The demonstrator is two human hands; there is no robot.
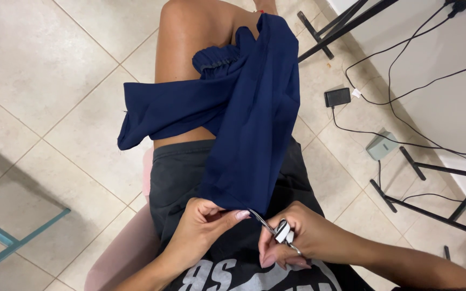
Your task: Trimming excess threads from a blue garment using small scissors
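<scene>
Risk: a slip is judged possible, since the blades of the small scissors (269,227) are seen right beside the left thumb; a twitch of the cloth could bring the tips onto the nail.
Risk, second: too much could be cut, it is judged, because the navy fabric is bunched at the corner and more than one layer may be caught between the blades.
Risk, third: the garment could slide off the knee, as most of its weight is draped over the raised leg and only the near corner is pinned.
Left hand (203,223): the grip is closed narrow, the lower corner of the navy blue garment (249,124) being pinched between thumb and fingers, just above the lap.
Right hand (297,240): the grip is curled tight around the scissor handles, fingers through the loops; the blades are pointed up and left toward the pinched corner and are seen only slightly parted.
Garment: it is laid over the bare knee and thigh, a gathered elastic edge showing near the top, one flap hanging to the left over the tiled floor (39,70).
Lap: dark shorts and a dark printed shirt are seen beneath the hands.
Surroundings: a black power adapter (337,97) and loose cables are lying on the floor to the right, near black metal legs.
</scene>
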